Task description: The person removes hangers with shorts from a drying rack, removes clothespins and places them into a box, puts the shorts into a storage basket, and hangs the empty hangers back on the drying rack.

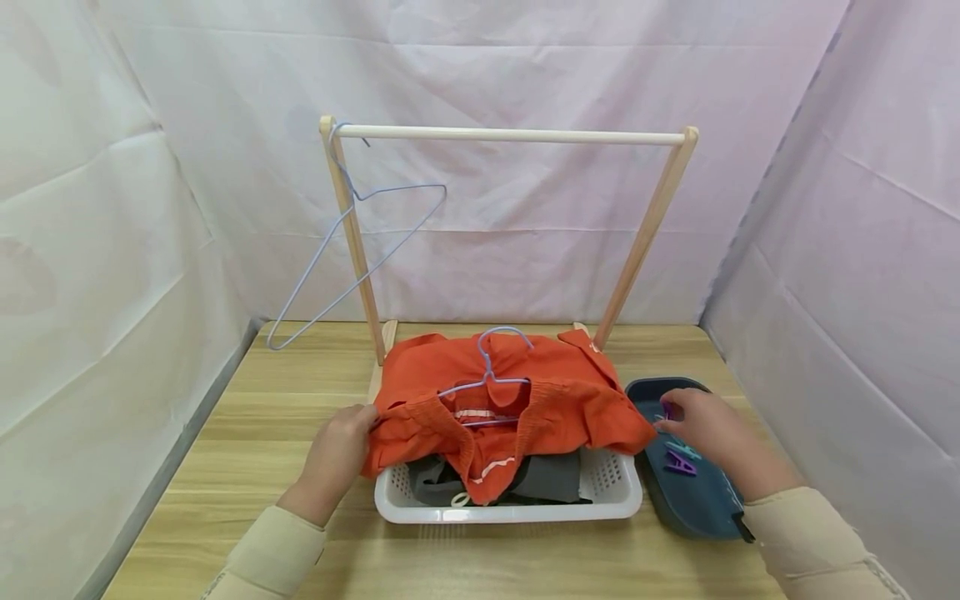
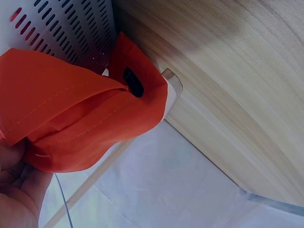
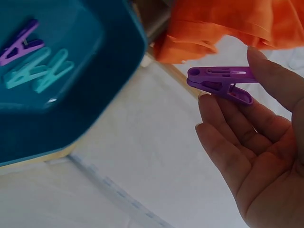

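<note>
An orange garment (image 1: 577, 412) with a gathered band lies spread over a white basket (image 1: 510, 515). A light-blue wire hanger (image 1: 488, 377) sits inside the band, its hook standing up above the cloth. At the garment's left end my left hand (image 1: 337, 446) pinches the cloth between thumb and fingers. My right hand (image 1: 708, 421) is over the dark blue tray (image 1: 693, 517), beside the garment's right end. In the right wrist view it pinches a purple clothespin (image 3: 221, 78) between thumb and fingertips. Several more clothespins, purple (image 3: 21, 45) and turquoise (image 3: 52, 71), lie in the tray.
Behind the basket stands a wooden rack with a white rail (image 1: 510, 135). Another light-blue hanger (image 1: 400, 188) hangs at the rail's left end. Dark grey cloth (image 1: 551, 477) lies in the basket under the garment. White sheets (image 1: 487, 275) enclose the wooden table (image 1: 300, 367).
</note>
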Tool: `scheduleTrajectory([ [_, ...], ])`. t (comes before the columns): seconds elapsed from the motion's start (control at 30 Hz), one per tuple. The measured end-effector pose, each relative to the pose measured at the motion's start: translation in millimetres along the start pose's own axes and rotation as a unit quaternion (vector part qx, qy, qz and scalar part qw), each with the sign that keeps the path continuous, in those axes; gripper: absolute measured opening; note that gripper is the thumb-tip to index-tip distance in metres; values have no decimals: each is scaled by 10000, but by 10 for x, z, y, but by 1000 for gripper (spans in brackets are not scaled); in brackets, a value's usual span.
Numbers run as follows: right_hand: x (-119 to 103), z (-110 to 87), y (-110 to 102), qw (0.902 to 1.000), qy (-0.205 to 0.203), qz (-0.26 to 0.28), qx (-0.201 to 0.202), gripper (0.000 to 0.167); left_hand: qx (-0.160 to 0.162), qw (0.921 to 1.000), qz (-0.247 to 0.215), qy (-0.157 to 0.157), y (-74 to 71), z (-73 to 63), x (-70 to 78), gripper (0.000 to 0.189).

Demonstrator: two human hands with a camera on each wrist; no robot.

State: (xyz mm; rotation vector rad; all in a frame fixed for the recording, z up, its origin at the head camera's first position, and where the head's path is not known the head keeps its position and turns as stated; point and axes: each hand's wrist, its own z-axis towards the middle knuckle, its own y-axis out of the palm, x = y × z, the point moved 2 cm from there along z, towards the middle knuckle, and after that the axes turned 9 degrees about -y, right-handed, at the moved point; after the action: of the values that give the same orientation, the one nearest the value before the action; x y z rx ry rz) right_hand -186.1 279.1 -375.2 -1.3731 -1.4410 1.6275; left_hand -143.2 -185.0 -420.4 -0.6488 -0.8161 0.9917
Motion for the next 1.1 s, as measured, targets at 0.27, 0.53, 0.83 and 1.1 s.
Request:
scheduleTrajectory([
  [0.27, 87, 7, 129, 9997, -32, -179, -167, 29, -65, 9999, 52, -68, 3, -3, -1, 32],
  [0.53, 222, -30, 277, 9986, 142, -251, -443, 20, -128, 9999, 5, -87, 12, -12, -4, 31],
  [0.83, 394, -92, 474, 9971, 307, -242, -658, 17, 44, 10000, -45, 35, 40, -28, -19, 30],
  [1.1, 509, -155, 632, 9976, 267, -262, -580, 21, 21, 10000, -16, -1, 34, -19, -17, 29],
])
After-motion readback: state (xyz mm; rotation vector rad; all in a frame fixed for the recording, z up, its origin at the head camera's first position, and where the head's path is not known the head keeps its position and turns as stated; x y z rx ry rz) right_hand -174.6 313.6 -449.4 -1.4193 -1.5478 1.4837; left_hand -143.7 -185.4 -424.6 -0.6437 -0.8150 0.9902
